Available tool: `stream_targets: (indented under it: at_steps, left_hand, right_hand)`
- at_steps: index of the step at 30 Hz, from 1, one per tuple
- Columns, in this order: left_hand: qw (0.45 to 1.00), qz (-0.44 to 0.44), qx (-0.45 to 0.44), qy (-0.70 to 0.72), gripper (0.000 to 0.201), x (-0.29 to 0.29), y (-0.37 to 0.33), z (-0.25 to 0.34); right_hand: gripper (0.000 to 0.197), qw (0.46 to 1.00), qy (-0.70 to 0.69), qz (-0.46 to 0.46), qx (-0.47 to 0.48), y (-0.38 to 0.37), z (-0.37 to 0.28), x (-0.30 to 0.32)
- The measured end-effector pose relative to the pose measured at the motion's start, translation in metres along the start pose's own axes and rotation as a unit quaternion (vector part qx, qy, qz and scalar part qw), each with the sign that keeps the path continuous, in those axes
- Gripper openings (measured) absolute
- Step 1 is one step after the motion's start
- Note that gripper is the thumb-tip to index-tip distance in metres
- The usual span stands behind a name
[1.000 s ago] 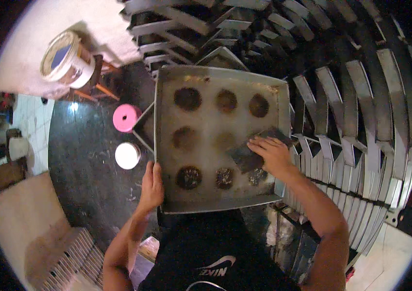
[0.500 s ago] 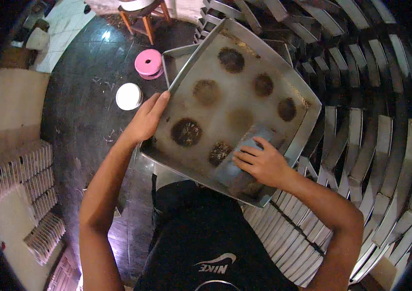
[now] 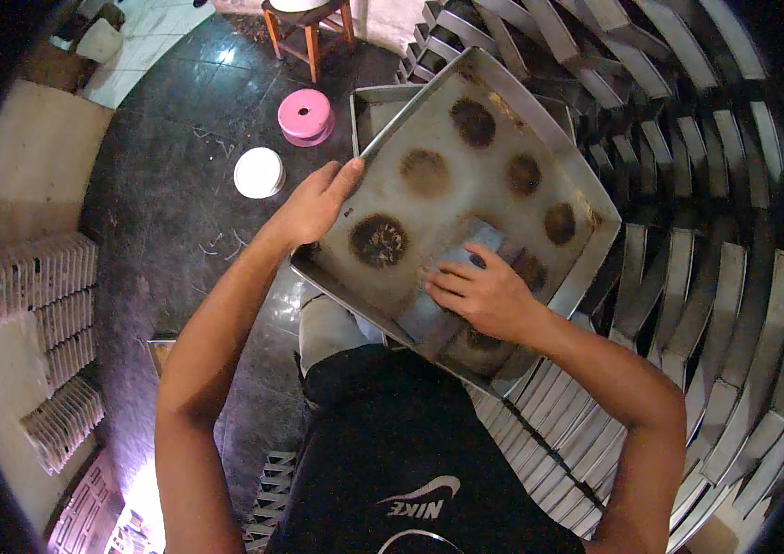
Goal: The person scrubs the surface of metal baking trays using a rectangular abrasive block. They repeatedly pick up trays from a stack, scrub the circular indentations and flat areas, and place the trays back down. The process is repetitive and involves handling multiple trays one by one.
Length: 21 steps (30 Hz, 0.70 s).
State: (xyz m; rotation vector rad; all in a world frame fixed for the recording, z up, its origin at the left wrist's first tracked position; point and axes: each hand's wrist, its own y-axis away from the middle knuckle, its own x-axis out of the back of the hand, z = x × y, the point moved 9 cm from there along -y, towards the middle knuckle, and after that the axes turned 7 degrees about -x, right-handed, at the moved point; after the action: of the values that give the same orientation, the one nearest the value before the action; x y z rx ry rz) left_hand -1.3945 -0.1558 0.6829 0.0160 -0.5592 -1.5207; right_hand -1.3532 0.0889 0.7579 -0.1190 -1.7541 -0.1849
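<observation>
A square metal baking tray (image 3: 447, 205) with raised sides is held tilted in front of me. Several round dark burnt spots mark its inside. My left hand (image 3: 320, 205) grips the left rim, thumb over the edge and fingers hidden underneath. Inside the tray, near its lower right, my right hand (image 3: 495, 297) presses a flat blue-grey rectangular piece (image 3: 419, 319) against the bottom, fingers bent over it. Its exact kind is unclear. The piece covers part of the spotted surface. Behind the held tray, a second tray (image 3: 375, 106) shows in part.
Tall stacks of metal trays (image 3: 669, 277) fill the right side. On the dark floor at left stand a pink round container (image 3: 306, 115) and a white lidded tub (image 3: 259, 174). A wooden stool (image 3: 311, 42) is farther back. More stacked trays (image 3: 30, 268) line the far left.
Across the tray bottom, my right hand and the blue-grey piece have slid leftward, uncovering a dark spot on the right and covering one on the left. The view has shifted slightly.
</observation>
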Motion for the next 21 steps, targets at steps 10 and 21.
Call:
stream_targets:
  at_steps: [10, 21]
  left_hand:
    - [0.999, 0.003, -0.023, 0.026, 0.08, 0.001, -0.004, -0.013]
    - [1.0, -0.001, -0.008, 0.028, 0.079, 0.009, 0.001, -0.007]
  right_hand:
    - [0.03, 0.999, 0.028, 0.006, 0.014, -0.046, -0.004, 0.002]
    - [0.023, 0.998, 0.037, 0.044, 0.019, -0.067, -0.002, 0.0]
